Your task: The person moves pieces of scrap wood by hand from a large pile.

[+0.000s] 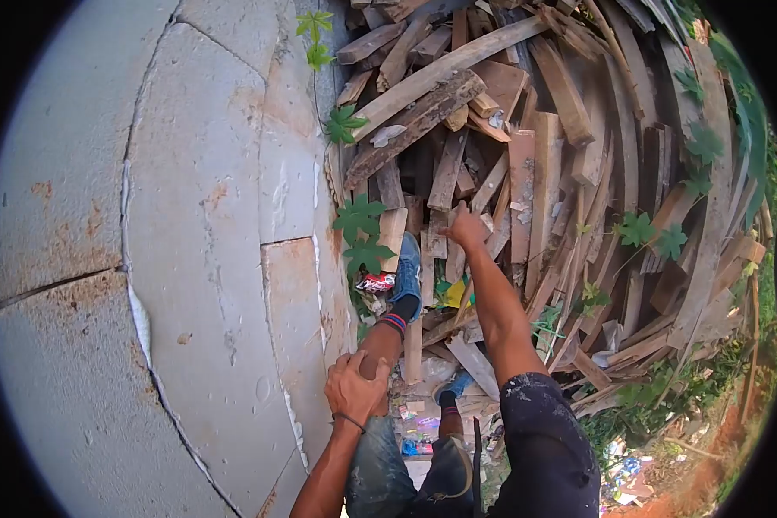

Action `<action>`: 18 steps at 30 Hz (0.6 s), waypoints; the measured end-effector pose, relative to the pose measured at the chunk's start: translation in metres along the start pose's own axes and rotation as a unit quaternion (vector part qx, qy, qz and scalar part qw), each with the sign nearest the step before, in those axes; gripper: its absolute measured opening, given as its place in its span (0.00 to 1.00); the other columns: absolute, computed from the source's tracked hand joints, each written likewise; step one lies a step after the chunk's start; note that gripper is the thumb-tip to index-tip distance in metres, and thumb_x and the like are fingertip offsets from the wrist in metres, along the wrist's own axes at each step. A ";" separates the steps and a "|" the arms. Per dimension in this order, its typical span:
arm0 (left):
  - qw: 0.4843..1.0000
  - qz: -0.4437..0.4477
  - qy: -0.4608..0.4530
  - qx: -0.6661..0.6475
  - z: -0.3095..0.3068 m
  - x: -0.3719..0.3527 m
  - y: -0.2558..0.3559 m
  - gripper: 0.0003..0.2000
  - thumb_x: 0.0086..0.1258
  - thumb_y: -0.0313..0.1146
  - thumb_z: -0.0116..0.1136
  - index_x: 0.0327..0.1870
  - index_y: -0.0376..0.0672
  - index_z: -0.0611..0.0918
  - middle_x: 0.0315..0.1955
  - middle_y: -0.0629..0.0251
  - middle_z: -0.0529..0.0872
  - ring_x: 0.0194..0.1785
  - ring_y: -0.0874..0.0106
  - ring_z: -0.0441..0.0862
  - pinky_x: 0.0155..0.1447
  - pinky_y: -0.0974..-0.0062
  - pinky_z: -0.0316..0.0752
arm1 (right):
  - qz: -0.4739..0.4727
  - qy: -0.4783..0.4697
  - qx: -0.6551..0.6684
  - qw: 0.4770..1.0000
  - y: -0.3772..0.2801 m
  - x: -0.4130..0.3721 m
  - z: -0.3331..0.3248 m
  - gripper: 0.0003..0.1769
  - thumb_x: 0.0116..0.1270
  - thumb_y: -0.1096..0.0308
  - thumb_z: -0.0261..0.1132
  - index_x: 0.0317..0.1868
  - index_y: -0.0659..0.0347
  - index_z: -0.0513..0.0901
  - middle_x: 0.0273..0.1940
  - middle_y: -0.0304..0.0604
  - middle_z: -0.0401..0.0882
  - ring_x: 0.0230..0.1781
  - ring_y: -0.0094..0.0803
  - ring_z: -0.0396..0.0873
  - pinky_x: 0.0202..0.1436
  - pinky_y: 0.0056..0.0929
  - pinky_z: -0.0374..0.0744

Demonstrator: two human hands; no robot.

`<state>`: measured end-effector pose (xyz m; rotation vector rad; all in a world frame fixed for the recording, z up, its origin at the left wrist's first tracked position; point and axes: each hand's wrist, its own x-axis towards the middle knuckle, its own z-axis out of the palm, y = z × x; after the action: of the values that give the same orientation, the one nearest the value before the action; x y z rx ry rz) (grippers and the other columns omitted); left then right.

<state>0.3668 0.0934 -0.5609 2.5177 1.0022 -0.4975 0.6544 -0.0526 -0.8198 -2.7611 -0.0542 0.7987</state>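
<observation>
My left hand [354, 385] rests on my raised leg just below the knee, its fingers spread over the shin and holding nothing. Farther forward, my right hand [467, 228] is over the wood pile, beside the end of a narrow wood piece [490, 183]. Its fingers are curled, and whether they grip anything is too small to tell. My blue shoe [408, 269] stands on the wood near the wall, left of the right hand. The other blue shoe [454, 388] is lower down among scraps.
A grey block wall [207, 198] fills the left side. Planks and beams [544, 190] lie heaped ahead and to the right, with leafy plants [360, 226] growing through. A red wrapper [376, 282] and other litter [630, 470] lie about, with reddish soil at lower right.
</observation>
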 end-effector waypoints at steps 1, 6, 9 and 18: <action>1.000 -0.011 -0.001 0.010 0.001 0.001 -0.002 0.24 0.58 0.52 0.63 0.49 0.44 0.87 0.49 0.50 0.85 0.52 0.50 0.81 0.57 0.56 0.76 | 0.044 -0.042 0.018 0.998 0.001 0.014 0.005 0.54 0.45 0.43 0.79 0.69 0.58 0.65 0.50 0.59 0.82 0.54 0.55 0.80 0.57 0.47 0.79; 0.999 0.002 0.039 -0.008 0.005 -0.003 -0.012 0.19 0.58 0.47 0.65 0.44 0.44 0.88 0.45 0.54 0.87 0.50 0.54 0.83 0.58 0.59 0.76 | 0.027 0.009 0.047 0.998 0.016 0.011 0.023 0.44 0.49 0.47 0.77 0.59 0.61 0.68 0.43 0.60 0.84 0.47 0.56 0.83 0.50 0.50 0.80; 0.999 0.001 0.032 -0.013 0.007 -0.008 -0.010 0.20 0.58 0.48 0.65 0.45 0.44 0.88 0.44 0.54 0.87 0.50 0.54 0.83 0.58 0.59 0.76 | -0.006 0.050 0.052 0.997 0.024 -0.037 0.007 0.40 0.49 0.53 0.76 0.56 0.62 0.66 0.40 0.63 0.83 0.45 0.60 0.83 0.49 0.52 0.79; 0.999 -0.019 0.025 0.017 0.023 -0.039 0.003 0.25 0.57 0.53 0.60 0.49 0.44 0.87 0.46 0.48 0.85 0.51 0.50 0.82 0.59 0.54 0.75 | -0.118 0.200 0.333 0.914 0.110 -0.198 -0.188 0.30 0.47 0.62 0.77 0.48 0.63 0.73 0.31 0.44 0.82 0.30 0.39 0.81 0.38 0.36 0.81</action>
<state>0.3383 0.0588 -0.5625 2.5567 1.0708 -0.4675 0.5822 -0.2256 -0.5928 -2.1477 -0.0282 0.1270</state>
